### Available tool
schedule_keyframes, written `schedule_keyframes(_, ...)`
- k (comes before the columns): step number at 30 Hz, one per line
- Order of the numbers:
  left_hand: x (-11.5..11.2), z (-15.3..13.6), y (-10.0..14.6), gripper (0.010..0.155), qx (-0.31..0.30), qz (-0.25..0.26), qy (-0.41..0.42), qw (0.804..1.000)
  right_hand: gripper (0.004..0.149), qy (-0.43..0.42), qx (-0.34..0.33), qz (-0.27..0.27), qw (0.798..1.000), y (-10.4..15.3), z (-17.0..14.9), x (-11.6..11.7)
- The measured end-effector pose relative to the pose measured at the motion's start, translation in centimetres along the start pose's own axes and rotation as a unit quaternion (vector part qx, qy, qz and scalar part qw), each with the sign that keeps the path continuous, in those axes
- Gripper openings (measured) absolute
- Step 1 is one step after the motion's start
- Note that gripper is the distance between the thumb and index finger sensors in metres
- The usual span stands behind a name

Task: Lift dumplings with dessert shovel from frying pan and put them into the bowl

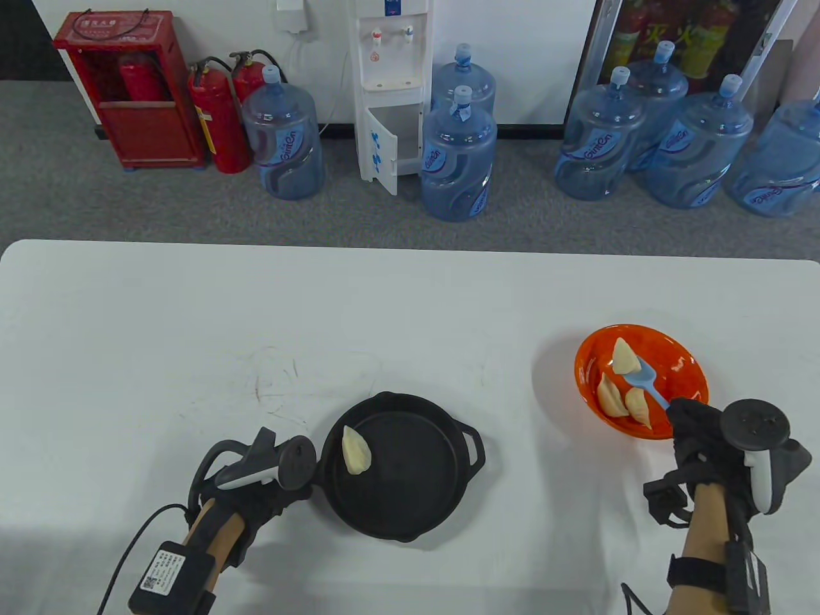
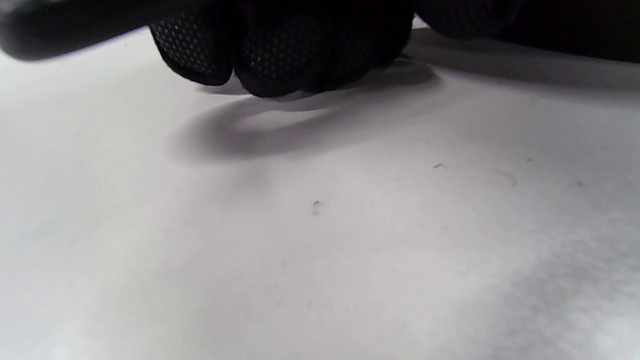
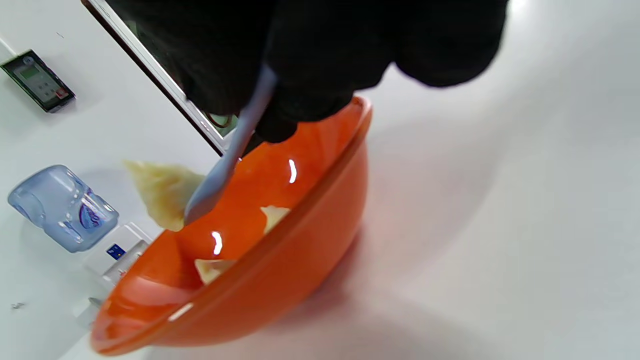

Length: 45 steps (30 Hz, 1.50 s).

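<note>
Blue water jugs (image 1: 289, 138) behind the worktop (image 1: 192, 320) read "GimCn". The left hand (image 1: 266, 477) grips the round black iron frying pan (image 1: 397, 464) by its handle near the front edge; one pale dumpling (image 1: 356, 450) lies inside. Right, the right hand (image 1: 695, 426) pinches the light-blue plastic dessert shovel (image 1: 644, 384), pointing away-left into the orange bowl (image 1: 679, 359) among three dumplings.

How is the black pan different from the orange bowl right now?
The frying pan is black, flat-bottomed and has side handles; the bowl is bright orange, rounded and has none. The pan holds one dumpling; the bowl holds three. The left hand rests beside the pan, while the right hand holds a blue shovel over the bowl. Both sit on the white table.
</note>
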<state>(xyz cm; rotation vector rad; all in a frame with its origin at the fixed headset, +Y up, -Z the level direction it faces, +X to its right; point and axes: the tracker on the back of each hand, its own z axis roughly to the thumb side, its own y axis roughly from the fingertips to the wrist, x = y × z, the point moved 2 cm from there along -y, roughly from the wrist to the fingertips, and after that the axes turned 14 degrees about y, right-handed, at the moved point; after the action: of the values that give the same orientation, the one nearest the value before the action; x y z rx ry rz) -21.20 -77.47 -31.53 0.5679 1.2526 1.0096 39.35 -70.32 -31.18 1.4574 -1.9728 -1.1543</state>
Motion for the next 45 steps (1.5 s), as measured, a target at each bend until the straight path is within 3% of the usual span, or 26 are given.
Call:
schedule_keyframes(14,0.0,0.0,0.0,0.053,-0.001,0.0,0.002,1.0,0.04,0.155,-0.029,-0.035,0.987,-1.1,2.6,0.4)
schedule_keyframes(28,0.0,-0.1,0.0,0.054,0.002,-0.001,0.003,1.0,0.039,0.312,-0.051,-0.129,0.94,0.6,5.3,-0.4)
schedule_keyframes(39,0.0,0.0,0.0,0.054,0.005,-0.004,0.003,1.0,0.04,0.34,-0.046,-0.16,0.926,2.3,5.2,-2.2)
schedule_keyframes(45,0.0,0.0,0.1,0.054,0.006,-0.007,0.003,1.0,0.04,0.324,-0.045,-0.17,0.93,3.3,4.9,-3.5)
